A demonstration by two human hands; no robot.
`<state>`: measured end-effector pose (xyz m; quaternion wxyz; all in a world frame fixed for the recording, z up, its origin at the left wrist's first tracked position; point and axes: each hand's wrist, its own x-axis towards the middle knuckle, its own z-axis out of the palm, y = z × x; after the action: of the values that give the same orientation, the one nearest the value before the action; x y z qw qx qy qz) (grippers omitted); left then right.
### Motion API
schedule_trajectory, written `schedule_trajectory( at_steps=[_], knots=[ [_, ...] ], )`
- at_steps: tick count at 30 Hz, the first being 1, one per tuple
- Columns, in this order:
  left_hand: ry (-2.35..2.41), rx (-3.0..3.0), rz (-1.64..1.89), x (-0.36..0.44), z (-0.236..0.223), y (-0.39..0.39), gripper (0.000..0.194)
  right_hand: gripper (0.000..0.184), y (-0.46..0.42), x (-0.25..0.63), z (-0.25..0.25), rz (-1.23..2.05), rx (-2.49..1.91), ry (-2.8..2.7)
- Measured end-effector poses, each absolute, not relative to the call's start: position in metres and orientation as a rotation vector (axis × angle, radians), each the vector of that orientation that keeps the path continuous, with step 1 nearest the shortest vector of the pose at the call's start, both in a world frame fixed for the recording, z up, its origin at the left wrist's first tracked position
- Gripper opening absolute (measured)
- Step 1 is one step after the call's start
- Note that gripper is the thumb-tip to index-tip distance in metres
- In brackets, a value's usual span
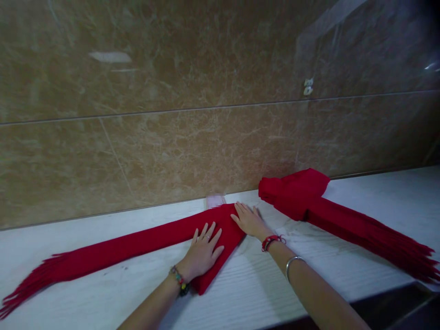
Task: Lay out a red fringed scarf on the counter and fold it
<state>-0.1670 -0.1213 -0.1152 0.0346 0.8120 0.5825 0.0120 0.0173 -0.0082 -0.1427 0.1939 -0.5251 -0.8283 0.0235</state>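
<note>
A long red scarf point(130, 247) with a fringed end at the left lies folded on a white counter point(247, 288). My left hand point(202, 252) lies flat on its folded right part, fingers spread. My right hand point(249, 220) rests with fingers stretched out on the fold's far right edge, partly on the counter. A second red scarf point(323, 211) lies to the right, bunched near the wall with its fringe trailing to the right edge.
A brown marble wall point(172, 114) rises right behind the counter. A small pale pinkish object point(215, 200) sits at the wall's foot behind the scarf. The counter's front edge drops to a dark area point(395, 307) at the lower right.
</note>
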Motion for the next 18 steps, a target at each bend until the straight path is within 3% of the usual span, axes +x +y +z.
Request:
schedule_trajectory(
  at_steps=[6, 12, 18],
  knots=[
    [2.023, 2.321, 0.154, -0.199, -0.112, -0.123, 0.06, 0.057, -0.038, -0.007, -0.126, -0.116, -1.147, -2.389],
    [2.029, 2.077, 0.008, -0.22, -0.117, -0.118, 0.085, 0.054, -0.062, -0.027, -0.133, 0.027, -0.923, -2.651],
    [2.1, 1.925, 0.033, -0.243, -0.11, -0.116, 0.078, 0.054, -0.07, -0.026, -0.123, 0.047, -0.842, -2.665]
  ],
)
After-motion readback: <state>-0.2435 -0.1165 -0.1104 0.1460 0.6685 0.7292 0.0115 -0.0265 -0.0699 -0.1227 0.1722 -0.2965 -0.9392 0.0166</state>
